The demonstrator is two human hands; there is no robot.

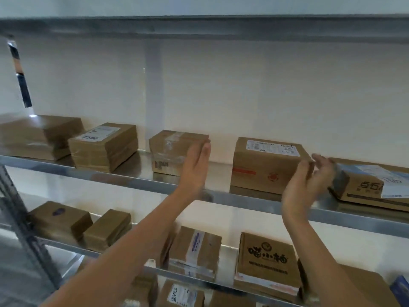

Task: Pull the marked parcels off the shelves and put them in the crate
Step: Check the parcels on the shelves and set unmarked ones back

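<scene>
Both my hands are raised to the upper metal shelf (132, 178). My left hand (195, 163) lies with straight fingers against the right side of a taped brown box (170, 149). My right hand (308, 185) is beside the right end of a brown box with a white label and red stripe (263, 165), fingers loosely curved, blurred; whether it touches the box I cannot tell. A parcel with "PULL" handwritten on its label (103, 146) sits further left. On the lowest shelf another box with a "PULL" label (180, 295) shows. No crate is in view.
More brown parcels sit on the upper shelf at the far left (37, 136) and far right (374, 185). The middle shelf (73, 249) holds several boxes, one with black printed characters (267, 260). A grey upright post (26, 235) stands at left. White wall behind.
</scene>
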